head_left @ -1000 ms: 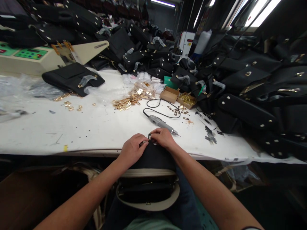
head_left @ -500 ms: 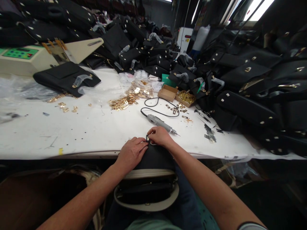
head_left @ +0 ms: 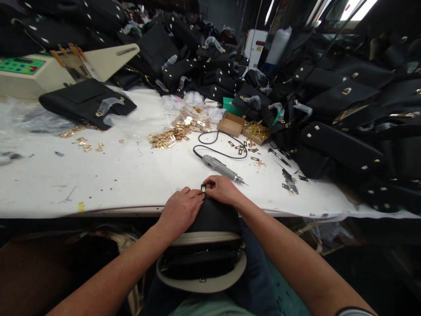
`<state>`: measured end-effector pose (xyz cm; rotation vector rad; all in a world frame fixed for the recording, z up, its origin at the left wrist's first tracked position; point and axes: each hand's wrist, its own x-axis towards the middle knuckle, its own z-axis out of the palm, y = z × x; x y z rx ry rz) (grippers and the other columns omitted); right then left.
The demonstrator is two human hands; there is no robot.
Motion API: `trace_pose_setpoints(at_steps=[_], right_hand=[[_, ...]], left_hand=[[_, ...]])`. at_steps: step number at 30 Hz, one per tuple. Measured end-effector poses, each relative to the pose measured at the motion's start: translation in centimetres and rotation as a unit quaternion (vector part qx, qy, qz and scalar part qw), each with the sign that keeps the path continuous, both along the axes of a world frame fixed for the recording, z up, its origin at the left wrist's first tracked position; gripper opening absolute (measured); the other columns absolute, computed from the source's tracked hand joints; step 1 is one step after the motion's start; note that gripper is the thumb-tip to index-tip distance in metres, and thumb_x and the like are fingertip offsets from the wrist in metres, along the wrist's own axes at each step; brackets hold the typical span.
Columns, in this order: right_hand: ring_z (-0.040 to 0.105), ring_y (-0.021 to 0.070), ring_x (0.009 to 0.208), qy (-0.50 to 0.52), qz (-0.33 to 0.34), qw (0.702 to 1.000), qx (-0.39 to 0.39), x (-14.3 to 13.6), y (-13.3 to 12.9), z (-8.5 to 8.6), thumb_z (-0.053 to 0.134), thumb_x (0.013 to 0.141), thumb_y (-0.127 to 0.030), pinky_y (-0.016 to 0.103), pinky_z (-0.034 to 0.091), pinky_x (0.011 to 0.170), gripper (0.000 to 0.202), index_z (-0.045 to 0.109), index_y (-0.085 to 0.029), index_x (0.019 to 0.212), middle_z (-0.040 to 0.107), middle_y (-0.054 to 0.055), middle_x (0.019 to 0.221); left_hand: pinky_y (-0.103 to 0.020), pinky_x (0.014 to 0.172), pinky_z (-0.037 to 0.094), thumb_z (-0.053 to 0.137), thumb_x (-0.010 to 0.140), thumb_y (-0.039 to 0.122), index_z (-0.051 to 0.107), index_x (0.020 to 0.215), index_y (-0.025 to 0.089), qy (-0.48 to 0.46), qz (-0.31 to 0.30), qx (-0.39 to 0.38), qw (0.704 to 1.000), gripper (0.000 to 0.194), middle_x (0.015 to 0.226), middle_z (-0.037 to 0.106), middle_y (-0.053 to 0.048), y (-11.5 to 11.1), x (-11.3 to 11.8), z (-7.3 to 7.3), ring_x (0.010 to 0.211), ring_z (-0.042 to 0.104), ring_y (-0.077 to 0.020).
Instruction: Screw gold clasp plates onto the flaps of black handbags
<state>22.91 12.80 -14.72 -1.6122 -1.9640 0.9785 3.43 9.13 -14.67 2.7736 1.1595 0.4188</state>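
The right hand (head_left: 222, 189) has its grip pinched on a metal-fitted tab (head_left: 203, 188) at the far end of the black bag (head_left: 215, 218), by the near edge of the counter (head_left: 131, 175). The left hand (head_left: 182, 208) rests on the bag's left; from here I can't tell if it clamps anything. Beyond lies a grey screwdriver (head_left: 219, 166), gold fittings (head_left: 167, 138) farther left.

From here I'm watching a white surface (head_left: 131, 173) stretching beyond the right hand (head_left: 222, 190). Far ahead of it, a dark grey wall (head_left: 219, 15) is standing in shadow; farther right, a slanting strip of light (head_left: 269, 10) is shining and a window (head_left: 358, 9) is glowing.
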Motion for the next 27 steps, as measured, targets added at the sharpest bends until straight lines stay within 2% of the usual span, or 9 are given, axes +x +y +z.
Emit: trace_pose_setpoints(at_steps=[10,18,21,27], right_hand=[[0.059,0.0140,0.070,-0.022,-0.007,1.000,-0.020,-0.4,0.1,0.0,0.066,0.071,-0.015,0.025,0.041,0.062,0.027,0.073,-0.019,0.097,0.070,-0.001,0.081],[0.058,0.0133,0.070,-0.070,-0.027,0.995,-0.061,-0.8,0.8,0.2,0.067,0.068,-0.017,0.024,0.037,0.059,0.028,0.071,-0.021,0.096,0.071,-0.002,0.083],[0.059,0.0133,0.070,-0.061,-0.008,0.996,-0.068,-0.6,1.0,0.6,0.068,0.069,-0.018,0.023,0.038,0.058,0.029,0.072,-0.020,0.097,0.071,-0.001,0.082],[0.061,0.0130,0.068,-0.031,0.016,0.995,-0.098,-0.2,1.3,1.1,0.070,0.073,-0.023,0.023,0.042,0.061,0.024,0.072,-0.016,0.096,0.071,0.000,0.077]], left_hand=[[-0.040,0.072,0.048,0.049,0.098,0.022,0.070,0.111,0.020,0.048,-0.004,-0.001,0.999,0.025,0.106,0.071,-0.009,0.0,0.2,0.9,0.093,0.059,-0.0264],[-0.040,0.082,0.050,0.050,0.099,0.023,0.069,0.113,0.018,0.006,-0.025,0.001,1.000,0.025,0.112,0.072,-0.008,0.1,-0.3,0.2,0.097,0.059,-0.0241],[-0.040,0.083,0.050,0.049,0.100,0.023,0.070,0.112,0.018,-0.004,-0.022,0.004,1.000,0.024,0.114,0.072,-0.008,0.0,-0.5,0.1,0.097,0.059,-0.0235],[-0.040,0.077,0.049,0.052,0.098,0.024,0.070,0.111,0.020,0.031,-0.011,-0.006,0.999,0.022,0.112,0.072,-0.007,-0.3,-0.3,0.8,0.097,0.059,-0.0251]])
